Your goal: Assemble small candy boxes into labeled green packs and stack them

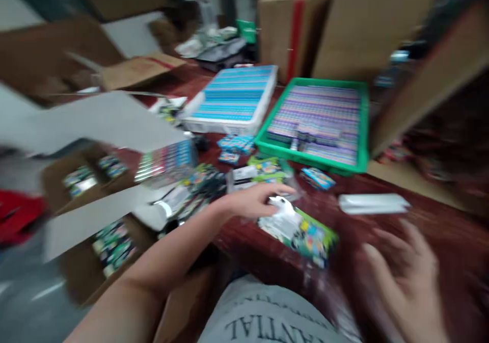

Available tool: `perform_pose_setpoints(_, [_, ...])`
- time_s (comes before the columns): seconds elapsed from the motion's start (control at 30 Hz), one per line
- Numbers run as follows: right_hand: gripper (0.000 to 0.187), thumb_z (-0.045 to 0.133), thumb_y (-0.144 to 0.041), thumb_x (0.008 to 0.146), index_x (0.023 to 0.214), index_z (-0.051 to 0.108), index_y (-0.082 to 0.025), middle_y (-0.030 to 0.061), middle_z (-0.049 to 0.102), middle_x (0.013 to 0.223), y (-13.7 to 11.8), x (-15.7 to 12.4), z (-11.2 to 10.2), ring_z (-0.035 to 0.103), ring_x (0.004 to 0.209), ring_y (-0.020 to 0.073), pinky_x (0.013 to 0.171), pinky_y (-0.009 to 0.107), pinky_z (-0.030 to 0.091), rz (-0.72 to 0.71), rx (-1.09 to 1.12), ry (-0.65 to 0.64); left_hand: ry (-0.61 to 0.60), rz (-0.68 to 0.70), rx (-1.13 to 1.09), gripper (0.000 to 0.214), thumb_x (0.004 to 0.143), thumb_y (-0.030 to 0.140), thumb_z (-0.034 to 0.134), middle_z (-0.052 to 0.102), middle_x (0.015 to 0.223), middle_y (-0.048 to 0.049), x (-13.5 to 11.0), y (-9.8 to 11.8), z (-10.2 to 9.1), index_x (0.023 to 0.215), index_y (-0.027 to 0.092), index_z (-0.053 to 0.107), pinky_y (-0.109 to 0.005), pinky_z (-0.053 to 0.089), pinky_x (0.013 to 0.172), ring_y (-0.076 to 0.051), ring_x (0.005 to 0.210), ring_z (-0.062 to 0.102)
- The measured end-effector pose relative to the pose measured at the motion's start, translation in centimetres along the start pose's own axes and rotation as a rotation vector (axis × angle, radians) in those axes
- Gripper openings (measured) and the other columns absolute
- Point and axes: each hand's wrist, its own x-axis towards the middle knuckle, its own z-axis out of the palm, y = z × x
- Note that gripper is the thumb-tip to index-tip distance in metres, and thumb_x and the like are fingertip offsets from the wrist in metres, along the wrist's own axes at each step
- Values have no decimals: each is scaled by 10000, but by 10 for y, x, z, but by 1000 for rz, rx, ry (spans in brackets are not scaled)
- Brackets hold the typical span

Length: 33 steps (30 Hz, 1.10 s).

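The left hand (250, 201) is stretched over the bench (263, 261), its fingers bent above the white end of a printed packet (315, 237). Whether the packet is gripped or only touched cannot be told. The packet is laid flat on the near part of the bench, in front of the person's body, and its green, patterned end is pointed toward the right hand (410, 276). The right hand is held open, with thumb and fingers spread, well apart from the packet; its outline is blurred by motion.

Just beyond the left hand, more green packets (267, 165) are seen in clear wrapping. A small blue pack (318, 178) is placed near the front edge of a green tray (364, 129), and a white strip (374, 204) is laid to the right of that pack. The green tray is filled with rows of purple items (321, 103). Beside it, a white tray (225, 127) is filled with blue rows (235, 90), and small blue packs (237, 144) are scattered in front. On the left, printed packs (114, 246) are contained in an open cardboard box (82, 276).
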Motion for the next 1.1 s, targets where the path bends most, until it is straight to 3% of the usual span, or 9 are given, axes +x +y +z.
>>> perform_pose_setpoints(0.1, [880, 773, -429, 810, 1551, 305, -348, 80, 650, 1162, 6, -1, 22, 696, 1011, 245, 890, 469, 588, 168, 205, 40, 252, -141, -134, 639, 852, 208, 687, 526, 1507, -94, -17, -18, 28, 1461, 304, 518, -498, 443, 1120, -296, 1330, 543])
perform_pose_setpoints(0.23, [793, 749, -325, 848, 1519, 329, -371, 13, 615, 1050, 5, 21, 40, 660, 977, 182, 913, 390, 574, 61, 328, 155, 126, -143, -446, 812, 854, 238, 736, 531, 1469, -114, -27, -20, 97, 1556, 325, 338, -519, 427, 1125, -293, 1306, 552])
perform_pose_setpoints(0.33, [803, 758, -283, 840, 1516, 344, -407, -4, 559, 1026, 3, 30, 39, 623, 889, 153, 829, 319, 577, -31, 280, 104, 87, -171, -541, 757, 854, 263, 758, 570, 1388, -125, -17, -16, 126, 1502, 293, 367, -490, 498, 1036, -277, 1201, 618])
perform_pose_setpoints(0.47, [898, 729, -244, 869, 1578, 221, -455, 15, 562, 1143, 7, 25, 35, 617, 859, 145, 777, 309, 578, -112, 234, -103, 326, -119, -502, 525, 919, 299, 685, 621, 1273, -95, 9, -18, 123, 1382, 262, 441, -403, 534, 956, -223, 1109, 648])
perform_pose_setpoints(0.67, [790, 664, -266, 932, 1598, 257, -392, 10, 638, 1030, 16, 18, 20, 647, 906, 166, 852, 362, 584, 20, 221, -349, 188, -222, -407, 230, 925, 303, 647, 682, 1124, -60, 18, -19, 110, 1119, 196, 586, -356, 540, 896, -187, 1004, 660])
perform_pose_setpoints(0.8, [793, 669, -262, 928, 1595, 260, -389, 19, 657, 1064, 19, 24, 17, 665, 915, 164, 877, 370, 582, 24, 222, -305, 262, -208, -366, 143, 952, 310, 605, 692, 1222, -87, 22, -19, 110, 997, 179, 643, -409, 488, 1035, -208, 1154, 637])
perform_pose_setpoints(0.9, [897, 675, -263, 923, 1616, 131, -431, 42, 627, 1223, 18, 30, 19, 673, 956, 169, 877, 374, 585, 3, 253, -282, 326, -217, -410, 254, 936, 287, 638, 730, 1130, -67, 26, -19, 110, 1171, 197, 602, -368, 514, 983, -177, 1052, 673])
perform_pose_setpoints(1.0, [864, 665, -265, 935, 1620, 157, -399, 5, 677, 1018, 13, 33, 18, 662, 919, 172, 880, 376, 577, 23, 268, -358, 300, -244, -391, 318, 922, 294, 661, 738, 1122, -61, 27, -14, 108, 1225, 204, 623, -350, 524, 957, -174, 1034, 678])
perform_pose_setpoints(1.1, [807, 690, -275, 918, 1595, 261, -370, -16, 673, 913, 3, 34, 16, 659, 858, 164, 815, 349, 582, 66, 280, -373, 277, -274, -355, 202, 932, 353, 649, 746, 1092, -70, 28, -5, 105, 983, 171, 720, -351, 530, 943, -185, 1015, 679])
